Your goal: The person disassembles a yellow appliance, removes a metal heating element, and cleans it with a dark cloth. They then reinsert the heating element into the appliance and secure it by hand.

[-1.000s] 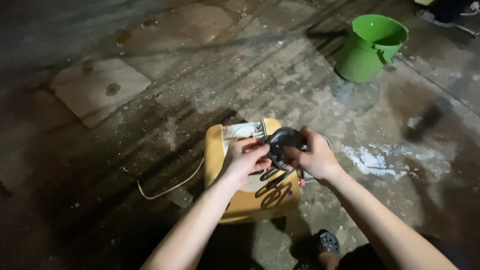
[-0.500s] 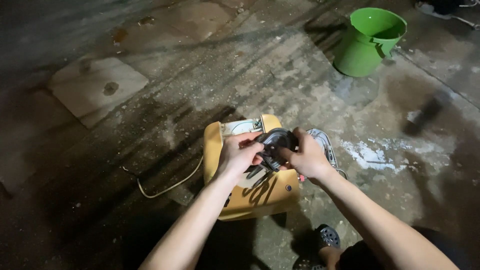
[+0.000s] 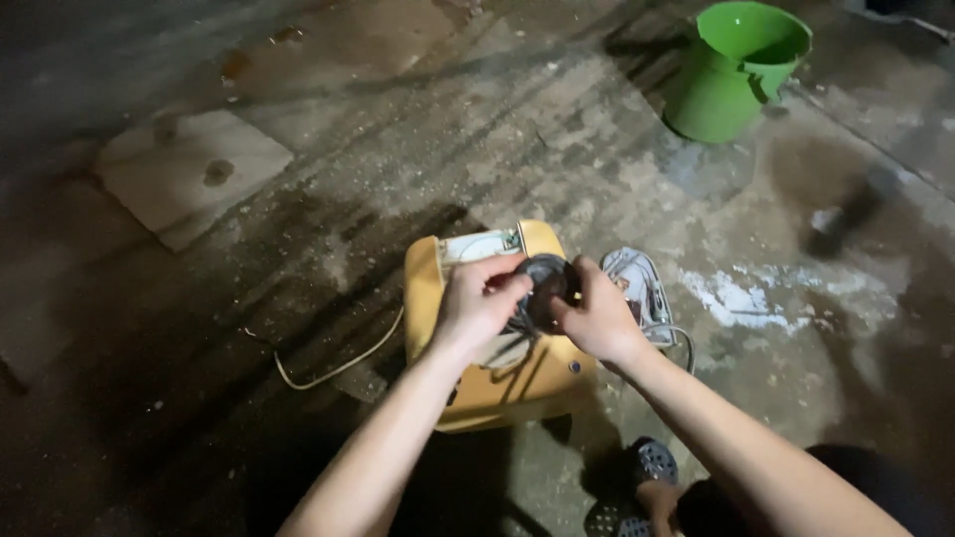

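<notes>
Head view: white label (image 3: pixel 480 245) atop yellow case (image 3: pixel 497 383).

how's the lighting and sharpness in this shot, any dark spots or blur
Head view: light falls mainly on the yellow case and both hands, left hand, right hand; left and bottom edges sink into shadow; the green bucket is lit; the round dark part looks slightly soft.

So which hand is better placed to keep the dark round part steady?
Probably the right hand: its fingers wrap the round part from the side. The left hand touches only its edge.
</notes>
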